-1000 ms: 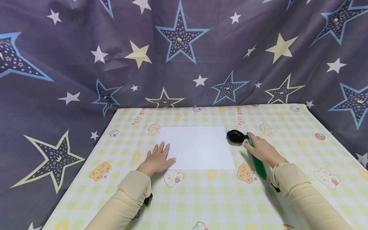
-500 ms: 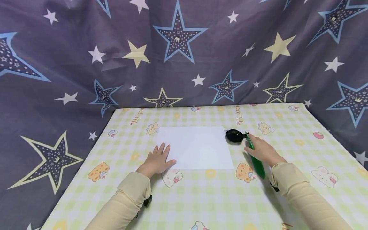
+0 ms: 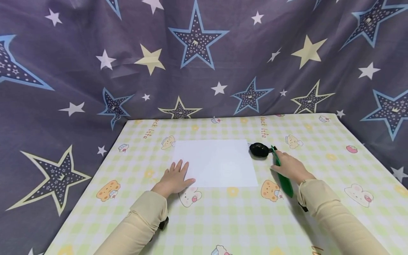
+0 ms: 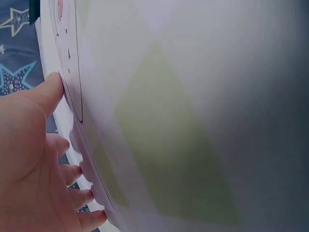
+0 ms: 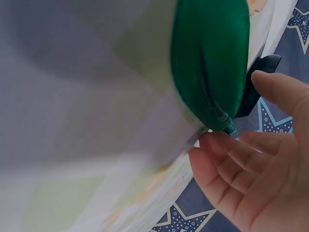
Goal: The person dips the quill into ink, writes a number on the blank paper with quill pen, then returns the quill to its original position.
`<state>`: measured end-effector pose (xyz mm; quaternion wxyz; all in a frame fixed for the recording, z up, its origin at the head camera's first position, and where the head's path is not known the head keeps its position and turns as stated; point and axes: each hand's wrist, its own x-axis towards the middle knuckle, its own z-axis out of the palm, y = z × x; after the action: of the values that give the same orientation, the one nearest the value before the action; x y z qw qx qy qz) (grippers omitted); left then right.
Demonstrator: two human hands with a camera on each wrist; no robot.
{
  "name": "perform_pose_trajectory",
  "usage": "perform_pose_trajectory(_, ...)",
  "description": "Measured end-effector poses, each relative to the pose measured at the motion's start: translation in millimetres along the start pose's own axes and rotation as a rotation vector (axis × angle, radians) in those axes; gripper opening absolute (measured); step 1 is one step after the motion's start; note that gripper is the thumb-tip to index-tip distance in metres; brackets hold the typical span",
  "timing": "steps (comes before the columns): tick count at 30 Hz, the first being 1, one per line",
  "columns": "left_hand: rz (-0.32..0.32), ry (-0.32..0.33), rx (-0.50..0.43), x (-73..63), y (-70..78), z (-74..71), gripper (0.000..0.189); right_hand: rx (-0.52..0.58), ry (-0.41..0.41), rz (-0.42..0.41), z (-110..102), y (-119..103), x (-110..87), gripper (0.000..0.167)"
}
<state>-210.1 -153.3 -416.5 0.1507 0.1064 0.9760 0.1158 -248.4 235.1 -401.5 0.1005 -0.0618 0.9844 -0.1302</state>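
Note:
A sheet of white paper (image 3: 215, 163) lies on the table, and my left hand (image 3: 174, 179) rests on its near left corner with the fingers spread. In the left wrist view the left fingers (image 4: 75, 174) are straight, with the palm at the frame's left side. Right of the paper lie a long green leaf-shaped thing (image 3: 285, 184) and a glossy black rounded thing (image 3: 259, 150). My right hand (image 3: 292, 167) is over the far end of the green thing. In the right wrist view its fingers (image 5: 207, 166) bend slightly beside the green tip, the thumb standing apart from them.
A green-and-white checked cloth (image 3: 204, 219) with cartoon prints covers the table. Behind it hangs a dark curtain (image 3: 127, 35) with stars. A black device (image 3: 163, 224) shows under the left sleeve.
My right thumb has shifted a little toward me, away from the black thing. The left hand keeps its place on the paper. The whole head view has drifted slightly.

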Motion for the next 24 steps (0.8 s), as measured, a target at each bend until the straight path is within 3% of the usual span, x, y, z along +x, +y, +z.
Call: perform_pose_trajectory(24,0.001,-0.031,-0.008,-1.8,1.3,-3.4,0.075,0.006,0.007,-0.029,1.2,-1.9,2.2,0.069)
